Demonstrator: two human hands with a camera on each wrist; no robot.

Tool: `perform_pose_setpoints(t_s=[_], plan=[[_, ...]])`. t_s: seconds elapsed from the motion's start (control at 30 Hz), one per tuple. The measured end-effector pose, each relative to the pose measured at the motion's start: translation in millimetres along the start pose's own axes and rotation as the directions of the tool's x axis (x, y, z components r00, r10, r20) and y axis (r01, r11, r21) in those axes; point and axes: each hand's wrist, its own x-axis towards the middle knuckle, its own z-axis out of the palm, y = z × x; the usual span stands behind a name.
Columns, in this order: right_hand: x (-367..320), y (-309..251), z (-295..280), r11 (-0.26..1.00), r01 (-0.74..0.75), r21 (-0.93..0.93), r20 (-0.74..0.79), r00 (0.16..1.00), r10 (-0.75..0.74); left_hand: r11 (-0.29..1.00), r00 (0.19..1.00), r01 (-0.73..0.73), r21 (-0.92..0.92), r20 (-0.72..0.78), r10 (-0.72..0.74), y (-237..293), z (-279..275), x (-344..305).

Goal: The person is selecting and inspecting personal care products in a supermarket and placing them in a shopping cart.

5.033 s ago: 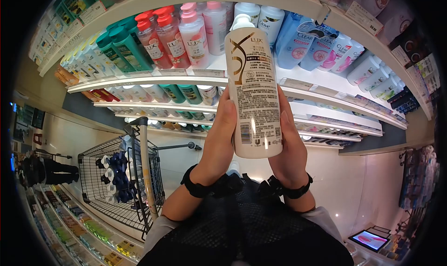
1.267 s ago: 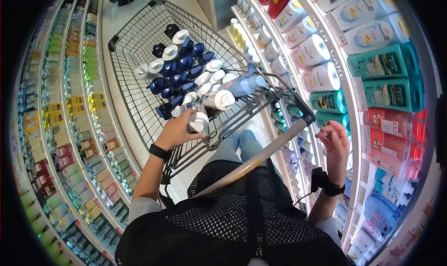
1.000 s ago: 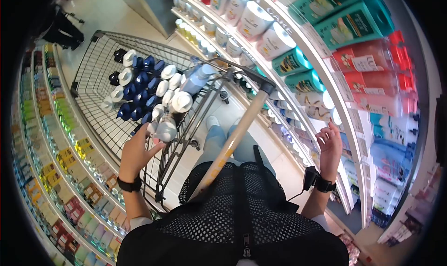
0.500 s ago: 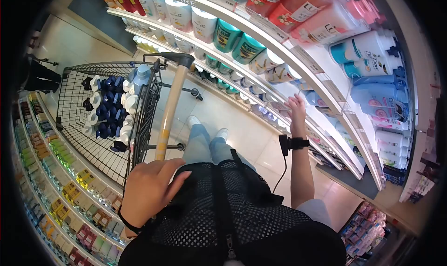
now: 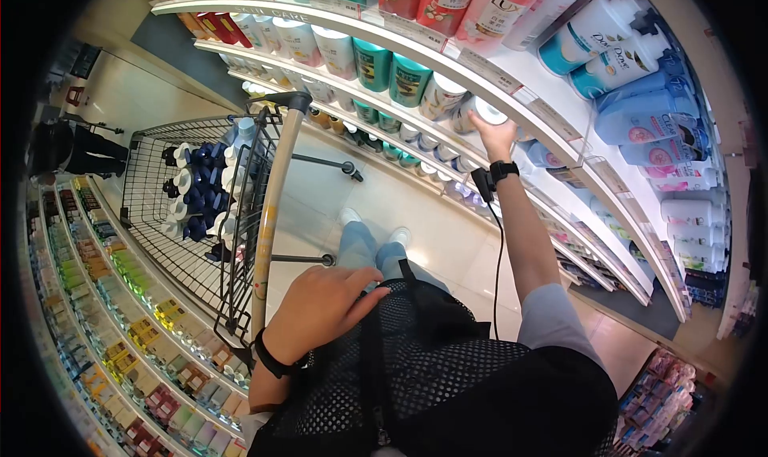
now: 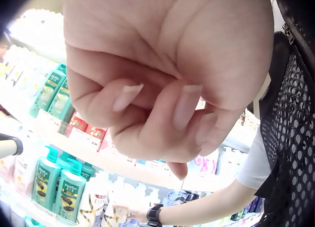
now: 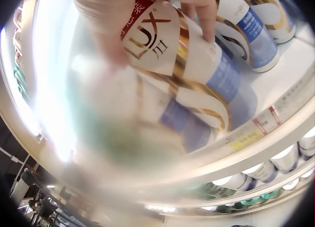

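In the head view my right hand [image 5: 498,137] reaches to a middle shelf and holds a white-capped LUX pump or shampoo bottle [image 5: 487,113] by its top. The right wrist view shows the fingers and thumb around the upper part of this white bottle [image 7: 182,57], which has gold swirls and a blue label. Similar LUX bottles [image 7: 253,37] stand beside it on the shelf. My left hand [image 5: 320,309] hangs in front of the body near the cart handle, holding nothing. Its fingers [image 6: 162,118] are loosely curled in the left wrist view.
A wire shopping cart [image 5: 228,297] with several white-capped and dark blue-capped bottles stands at the left, its handle [image 5: 276,193] beside me. Red LUX bottles [image 5: 448,1] and Dove bottles [image 5: 592,37] line the shelf above. A person [image 5: 80,149] stands beyond the cart.
The LUX bottle held in both hands earlier is no longer in them. My left hand has left a bottle in the cart and come back to my front; my right hand has reached onto the shelf and gripped another.
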Motion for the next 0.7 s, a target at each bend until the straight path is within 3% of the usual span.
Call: perform_pose_setpoints(t_s=[0.07, 0.13, 0.2, 0.33, 0.4, 0.43, 0.47, 0.5, 0.53, 0.57, 0.6, 0.63, 0.67, 0.7], plan=[[-25.1, -3.2, -6.2, 0.986, 0.162, -0.034, -0.029, 0.986, -0.163, 1.0, 1.0, -0.006, 0.013, 0.018, 0.005, -4.4, 3.9, 2.5], [-54.6, -25.3, -15.4, 0.941, 0.254, -0.222, 0.011, 0.966, -0.258, 1.0, 0.999, -0.009, 0.019, 0.038, 0.009, -3.7, 4.7, 6.2], [-72.2, -34.4, -24.9, 0.927, 0.346, -0.148, 0.081, 0.938, -0.337, 0.999, 0.997, -0.028, 0.043, 0.071, 0.025, -1.9, 2.9, 13.4], [-104.4, -107.0, -47.5, 0.925, 0.368, -0.097, 0.141, 0.925, -0.354, 0.994, 0.991, -0.104, -0.015, 0.087, 0.105, -1.9, 8.7, 38.3], [-119.9, -143.5, -55.0, 0.953, 0.304, -0.012, 0.125, 0.946, -0.3, 0.967, 0.97, -0.241, -0.081, -0.03, 0.24, 0.9, 16.1, 60.9], [-126.7, -160.7, -59.2, 0.967, 0.241, 0.082, 0.121, 0.961, -0.25, 0.962, 0.965, -0.262, -0.078, -0.017, 0.262, 4.3, 17.4, 70.6], [-132.3, -177.7, -65.2, 0.967, 0.244, 0.072, 0.096, 0.963, -0.25, 0.958, 0.954, -0.283, -0.034, -0.11, 0.278, 9.0, 18.8, 79.2], [-137.8, -194.3, -70.6, 0.971, 0.11, 0.213, 0.133, 0.981, -0.14, 0.953, 0.933, -0.304, 0.011, -0.201, 0.3, 13.6, 20.4, 86.2], [-144.6, -208.1, -73.7, 0.937, -0.026, 0.348, 0.181, 0.983, -0.04, 0.943, 0.926, -0.332, 0.015, -0.183, 0.329, 15.6, 24.6, 91.6], [-152.8, -218.9, -70.4, 0.859, -0.109, 0.499, 0.138, 0.989, 0.046, 0.918, 0.943, -0.332, -0.216, -0.081, 0.323, 16.2, 30.8, 96.4], [-155.6, -233.8, -69.6, 0.861, -0.088, 0.501, 0.098, 0.994, 0.045, 0.855, 0.941, -0.289, -0.43, 0.035, 0.335, 19.4, 33.7, 100.3], [-156.7, -251.6, -69.9, 0.775, -0.178, 0.606, 0.125, 0.984, 0.128, 0.706, 0.926, -0.197, -0.681, 0.108, 0.362, 32.8, 30.9, 97.2], [-158.7, -265.3, -69.3, 0.668, -0.256, 0.699, 0.163, 0.966, 0.2, 0.707, 0.912, -0.21, -0.676, 0.125, 0.391, 35.5, 29.7, 93.3], [-161.2, -272.5, -67.6, 0.736, -0.13, 0.664, 0.108, 0.991, 0.077, 0.663, 0.922, -0.184, -0.726, 0.107, 0.372, 36.4, 28.1, 89.4]])
